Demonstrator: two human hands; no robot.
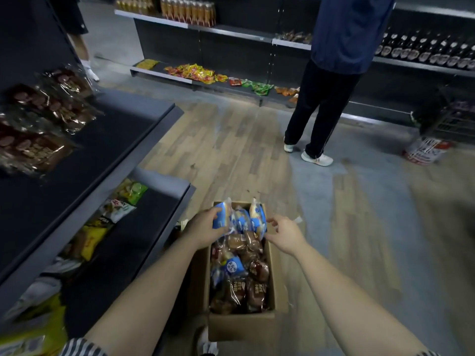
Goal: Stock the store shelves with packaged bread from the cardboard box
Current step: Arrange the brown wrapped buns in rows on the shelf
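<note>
At lower centre, the box holds brown bread. The left hand grips blue packs above its far end. The right hand is relaxed just beside them. Shelves flank the left, and a person stands at upper right.

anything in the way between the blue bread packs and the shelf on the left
Nothing visible. The left hand holds the blue bread packs above the box, and the shelf beside it has bare space.

We have the box on the floor before us, bread in it. Shelves run along our left with packets on them. A person stands ahead to the right, facing the far shelves.
</note>
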